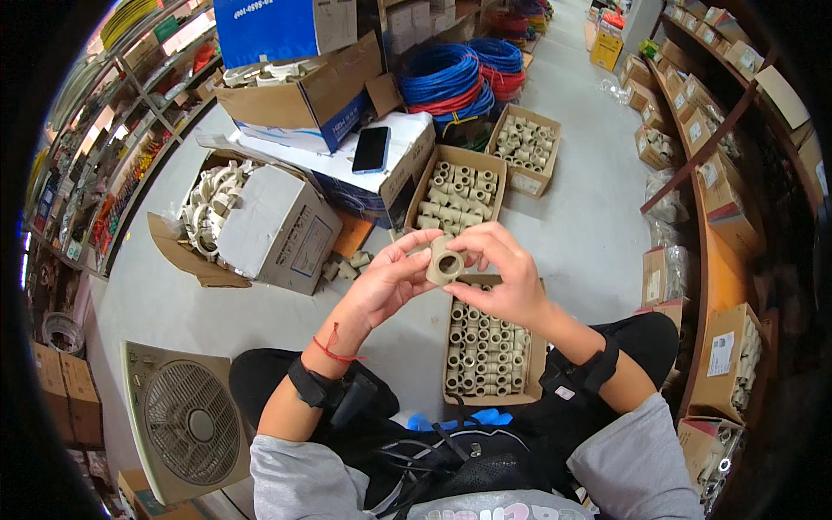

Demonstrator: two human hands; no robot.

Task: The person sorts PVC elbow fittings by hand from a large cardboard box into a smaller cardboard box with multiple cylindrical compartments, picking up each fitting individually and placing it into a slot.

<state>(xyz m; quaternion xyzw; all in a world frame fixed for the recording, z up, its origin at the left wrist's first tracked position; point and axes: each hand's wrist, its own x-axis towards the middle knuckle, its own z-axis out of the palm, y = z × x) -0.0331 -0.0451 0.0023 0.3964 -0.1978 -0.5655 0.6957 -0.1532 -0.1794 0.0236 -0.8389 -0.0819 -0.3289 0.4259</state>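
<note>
Between my two hands is a beige plastic pipe tee fitting (446, 261), its round opening facing up toward me. My left hand (404, 268) grips it from the left with thumb and fingers. From the right, my right hand (497, 276) has its fingertips around the same fitting. Directly below stands a cardboard box (534, 383) with tee fittings (484, 351) set in tight rows; my hands and the held fitting hide part of its far end. Just beyond my hands, another cardboard box (499, 174) holds more such fittings (458, 192), laid in rows.
A smaller box of fittings (523, 144) stands farther back. Loose fittings (349, 265) lie on the floor by a tipped carton (279, 227) of white plastic parts. A phone (372, 149) rests on a white box. A box fan (188, 419) is at left; stocked shelving (721, 260) lines the right.
</note>
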